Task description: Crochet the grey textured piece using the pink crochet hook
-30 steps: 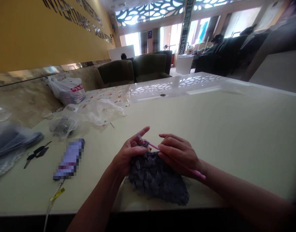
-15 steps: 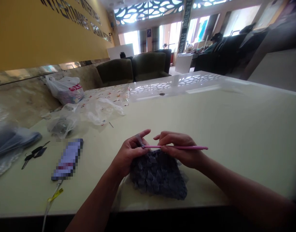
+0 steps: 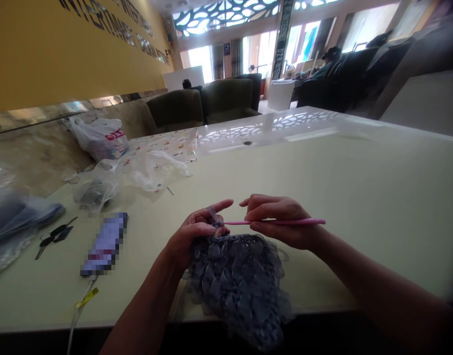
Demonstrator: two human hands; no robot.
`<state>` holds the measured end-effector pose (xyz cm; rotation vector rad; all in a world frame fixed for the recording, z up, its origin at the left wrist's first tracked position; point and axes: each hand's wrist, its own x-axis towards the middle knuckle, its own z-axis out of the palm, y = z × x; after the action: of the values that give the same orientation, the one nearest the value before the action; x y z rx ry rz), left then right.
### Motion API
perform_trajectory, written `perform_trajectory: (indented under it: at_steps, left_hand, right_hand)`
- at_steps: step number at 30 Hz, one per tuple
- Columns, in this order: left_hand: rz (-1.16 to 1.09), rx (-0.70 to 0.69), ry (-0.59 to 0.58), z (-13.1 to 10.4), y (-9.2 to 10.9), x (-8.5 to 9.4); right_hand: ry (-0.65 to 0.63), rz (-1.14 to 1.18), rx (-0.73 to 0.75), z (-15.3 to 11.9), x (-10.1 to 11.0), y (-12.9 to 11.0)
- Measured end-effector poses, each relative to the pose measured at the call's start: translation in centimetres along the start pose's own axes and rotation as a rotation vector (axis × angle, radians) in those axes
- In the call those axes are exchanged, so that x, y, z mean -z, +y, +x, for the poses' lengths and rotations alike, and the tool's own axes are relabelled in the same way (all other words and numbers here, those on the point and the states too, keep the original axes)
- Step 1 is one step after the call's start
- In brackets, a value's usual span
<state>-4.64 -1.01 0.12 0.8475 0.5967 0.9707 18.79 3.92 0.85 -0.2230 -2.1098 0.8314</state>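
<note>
A dark grey-blue crocheted piece point(image 3: 241, 276) with ruffled, scale-like ribbon loops hangs from my left hand point(image 3: 196, 231), its lower end drooping over the table's front edge. My left thumb and fingers pinch its top edge, and the index finger points out to the right. A strip of sheer grey ribbon point(image 3: 213, 213) passes over those fingers. In my right hand point(image 3: 278, 219), a pink crochet hook point(image 3: 303, 222) lies nearly level between thumb and fingers. The hook's tip meets the stitches by my left fingertips.
On the pale glossy table point(image 3: 340, 187), a blurred-out phone-like object point(image 3: 105, 244) with a white cable point(image 3: 75, 315) and some keys point(image 3: 54, 235) lie at left. Plastic bags point(image 3: 154, 170) sit farther back, near a full white carrier bag point(image 3: 104, 138). Dark chairs point(image 3: 228, 98) stand beyond.
The crocheted piece has unfolded downward and now hangs past the table edge. My right hand and the hook have shifted slightly right, away from my left hand.
</note>
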Motion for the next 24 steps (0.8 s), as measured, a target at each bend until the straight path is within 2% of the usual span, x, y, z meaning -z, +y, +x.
perform_trajectory:
  at_steps: [7, 12, 16, 19, 21, 24]
  left_hand:
    - [0.045, 0.027, -0.060, 0.1, -0.2, -0.1]
    - [0.047, -0.027, -0.002, 0.1, -0.2, 0.2]
    - [0.196, -0.059, 0.042, 0.2, -0.3, 0.3]
    - [0.303, -0.078, 0.078, 0.4, -0.7, 0.1]
    - [0.325, -0.079, 0.097, 0.5, -1.1, -0.2]
    - [0.368, -0.074, 0.115, 0.6, -1.6, -0.7]
  right_hand:
    - [0.011, -0.048, -0.001, -0.2, -0.5, 0.2]
    - [0.000, -0.080, 0.011, -0.1, 0.1, 0.2]
    - [-0.017, 0.044, -0.060, -0.1, 0.3, 0.0]
    - [0.000, 0.015, -0.091, -0.1, -0.6, -0.1]
    - [0.033, -0.118, -0.021, 0.0, -1.6, 0.0]
    - [0.098, -0.441, 0.204, 0.0, -2.8, 0.6]
